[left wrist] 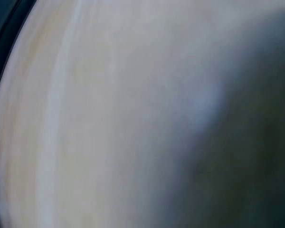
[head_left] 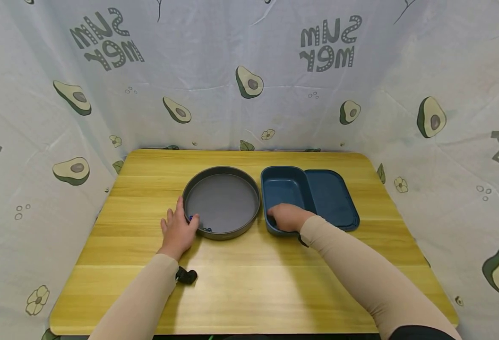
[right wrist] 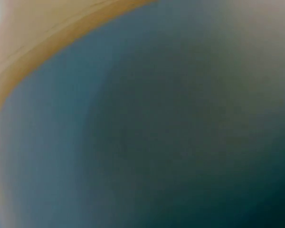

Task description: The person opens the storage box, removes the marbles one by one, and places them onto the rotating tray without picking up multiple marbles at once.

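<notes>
A round grey pan (head_left: 224, 200) stands on the wooden table, with a few small dark blue beads (head_left: 209, 230) inside near its front left rim. My left hand (head_left: 179, 233) rests against the pan's left side, its fingers spread and straight outside, its thumb over the rim. To the right is a blue rectangular container (head_left: 288, 186). My right hand (head_left: 289, 217) reaches down into its front part. Those fingertips are hidden by the hand and the container wall, so I cannot tell what they hold. Both wrist views are blurred; the right one shows mostly a blue surface.
Just right of the container lies a flat blue lid (head_left: 332, 200), its left edge behind the container. A black wrist camera (head_left: 186, 276) hangs at the left sleeve. A curtain with avocado prints (head_left: 249, 82) surrounds the back and sides of the yellow wooden table (head_left: 232, 293).
</notes>
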Demonstrator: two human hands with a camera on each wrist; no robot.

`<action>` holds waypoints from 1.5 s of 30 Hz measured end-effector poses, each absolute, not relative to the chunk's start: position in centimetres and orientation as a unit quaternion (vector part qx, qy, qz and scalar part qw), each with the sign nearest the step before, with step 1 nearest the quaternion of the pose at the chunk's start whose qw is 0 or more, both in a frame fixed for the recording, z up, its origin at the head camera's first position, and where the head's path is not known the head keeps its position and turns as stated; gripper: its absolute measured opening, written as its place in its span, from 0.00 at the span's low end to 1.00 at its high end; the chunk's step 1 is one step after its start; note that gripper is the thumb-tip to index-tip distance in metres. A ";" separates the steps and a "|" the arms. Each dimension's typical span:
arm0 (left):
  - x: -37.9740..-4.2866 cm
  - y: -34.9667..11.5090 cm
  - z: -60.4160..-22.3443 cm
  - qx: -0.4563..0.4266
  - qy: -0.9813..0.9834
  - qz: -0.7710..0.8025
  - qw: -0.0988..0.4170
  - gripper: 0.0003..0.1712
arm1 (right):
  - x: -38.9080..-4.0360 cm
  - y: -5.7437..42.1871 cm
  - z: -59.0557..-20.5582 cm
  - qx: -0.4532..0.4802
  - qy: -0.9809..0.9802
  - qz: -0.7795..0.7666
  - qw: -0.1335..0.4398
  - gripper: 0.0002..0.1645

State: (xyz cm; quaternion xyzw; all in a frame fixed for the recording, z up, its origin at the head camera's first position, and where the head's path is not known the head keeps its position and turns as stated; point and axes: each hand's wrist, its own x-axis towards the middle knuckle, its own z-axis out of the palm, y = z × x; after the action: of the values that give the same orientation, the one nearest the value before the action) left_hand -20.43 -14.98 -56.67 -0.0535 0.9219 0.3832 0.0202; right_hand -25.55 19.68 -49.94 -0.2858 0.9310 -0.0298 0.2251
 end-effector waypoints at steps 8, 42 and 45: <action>-20.4 -14.9 -56.7 -0.055 0.920 0.386 0.025 0.49 | -25.7 19.7 -50.1 -0.291 0.928 -0.045 0.227 0.14; -20.3 -15.0 -56.4 -0.053 0.922 0.382 0.026 0.50 | -26.1 19.7 -46.7 -0.236 0.943 -0.144 0.186 0.08; -20.3 -14.9 -56.4 -0.054 0.922 0.382 0.024 0.49 | -26.1 19.6 -46.5 -0.235 0.943 -0.161 0.170 0.07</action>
State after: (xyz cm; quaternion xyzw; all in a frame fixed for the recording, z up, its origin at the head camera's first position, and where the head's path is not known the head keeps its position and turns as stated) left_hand -20.30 -14.92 -56.36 -0.0536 0.9223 0.3819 0.0240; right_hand -26.05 19.62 -46.55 -0.2353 0.9433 -0.1608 0.1700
